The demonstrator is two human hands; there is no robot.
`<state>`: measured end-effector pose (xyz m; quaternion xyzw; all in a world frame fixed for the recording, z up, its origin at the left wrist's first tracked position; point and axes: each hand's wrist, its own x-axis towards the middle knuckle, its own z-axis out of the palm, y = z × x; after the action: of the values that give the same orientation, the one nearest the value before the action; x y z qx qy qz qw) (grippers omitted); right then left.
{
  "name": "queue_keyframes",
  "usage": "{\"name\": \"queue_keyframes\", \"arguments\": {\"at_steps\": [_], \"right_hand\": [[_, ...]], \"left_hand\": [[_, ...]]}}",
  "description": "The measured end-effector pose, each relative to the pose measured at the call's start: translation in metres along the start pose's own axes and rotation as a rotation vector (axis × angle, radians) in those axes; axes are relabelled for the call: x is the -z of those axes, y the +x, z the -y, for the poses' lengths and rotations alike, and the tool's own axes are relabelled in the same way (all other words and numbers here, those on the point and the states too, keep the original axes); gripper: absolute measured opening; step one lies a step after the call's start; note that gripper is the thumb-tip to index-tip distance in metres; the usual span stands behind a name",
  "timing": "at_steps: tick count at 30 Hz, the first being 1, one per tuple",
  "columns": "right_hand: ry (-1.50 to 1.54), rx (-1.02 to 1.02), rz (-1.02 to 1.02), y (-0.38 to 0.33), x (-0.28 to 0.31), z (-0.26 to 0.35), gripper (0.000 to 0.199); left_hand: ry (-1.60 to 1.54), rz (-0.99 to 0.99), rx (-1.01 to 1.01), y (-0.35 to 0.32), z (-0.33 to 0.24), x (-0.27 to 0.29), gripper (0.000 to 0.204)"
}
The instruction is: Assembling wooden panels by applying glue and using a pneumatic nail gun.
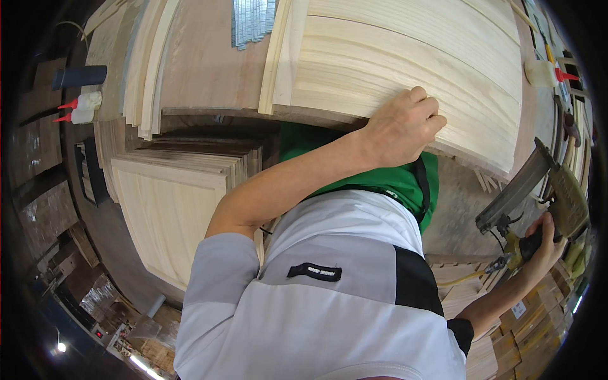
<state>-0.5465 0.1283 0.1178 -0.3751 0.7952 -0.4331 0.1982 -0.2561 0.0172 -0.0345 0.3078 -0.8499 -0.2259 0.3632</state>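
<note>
Under the left hand: panel, pale wood, grain running left to right across the front of the body. Near edge just below the wrist; far edge out of view, so cannot tell the full long axis. Left hand the nearer of the two, resting on the panel close to its near edge, right of centre. Fingers curled under, knuckles up; cannot tell whether pinching anything, fingertips being hidden.

In the right hand: nail gun, olive body, grey magazine on the panel side. Fingers wrapped round the grip. Held off the panel's right near corner, apart from it; panel therefore ahead and to the left of this hand.

Just behind the right hand: yellow hose.

Ahead of the right hand: hammer; beyond it, glue bottle, white, red tip.

Left of the left hand, ahead: silver strips on a brown board.

Left of the left hand, lower: stack of framed panels, leaning.

Farther left: two more glue bottles, dark cylinder.

Far behind the right hand: cartons.
</note>
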Motion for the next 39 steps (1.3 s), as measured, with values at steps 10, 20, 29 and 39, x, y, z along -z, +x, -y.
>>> {"name": "queue_keyframes", "arguments": {"at_steps": [10, 20, 29, 39], "right_hand": [[-0.032, -0.044, 0.006, -0.001, 0.013, -0.014, 0.019], [-0.075, -0.059, -0.028, 0.001, 0.029, -0.024, 0.020], [-0.104, -0.098, 0.097, -0.002, -0.004, 0.002, 0.015], [-0.159, -0.083, 0.184, 0.000, -0.002, -0.004, 0.022]], "left_hand": [[-0.029, 0.002, 0.023, -0.004, 0.003, -0.001, 0.028], [-0.023, 0.015, -0.001, 0.004, 0.008, -0.010, 0.027], [-0.011, 0.197, 0.051, 0.005, 0.013, 0.018, 0.038], [0.000, 0.216, -0.104, 0.066, -0.011, -0.065, 0.044]]}}
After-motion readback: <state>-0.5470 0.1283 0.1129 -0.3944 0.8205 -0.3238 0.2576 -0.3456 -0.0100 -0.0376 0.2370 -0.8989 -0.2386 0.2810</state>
